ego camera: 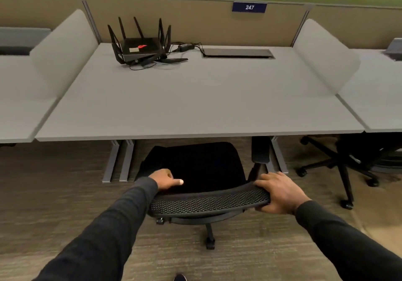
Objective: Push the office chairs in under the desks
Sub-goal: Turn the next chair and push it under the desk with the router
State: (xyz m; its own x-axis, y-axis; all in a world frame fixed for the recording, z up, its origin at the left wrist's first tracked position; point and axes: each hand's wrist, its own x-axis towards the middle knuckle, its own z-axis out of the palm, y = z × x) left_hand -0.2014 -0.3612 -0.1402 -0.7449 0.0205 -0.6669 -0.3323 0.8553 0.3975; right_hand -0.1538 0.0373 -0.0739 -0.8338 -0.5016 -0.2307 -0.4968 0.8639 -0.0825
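A black office chair with a mesh backrest stands in front of the grey desk, its seat partly beneath the desk's front edge. My left hand grips the left end of the backrest's top edge. My right hand is wrapped around the right end of the same edge. The chair's right armrest sits just under the desktop. One caster shows behind the seat; the others are hidden.
A black router with antennas and cables sits at the desk's back left, beside a cable hatch. Grey dividers flank the desk. Another black chair stands under the right neighbouring desk. Desk legs stand left of the seat. The floor is carpet.
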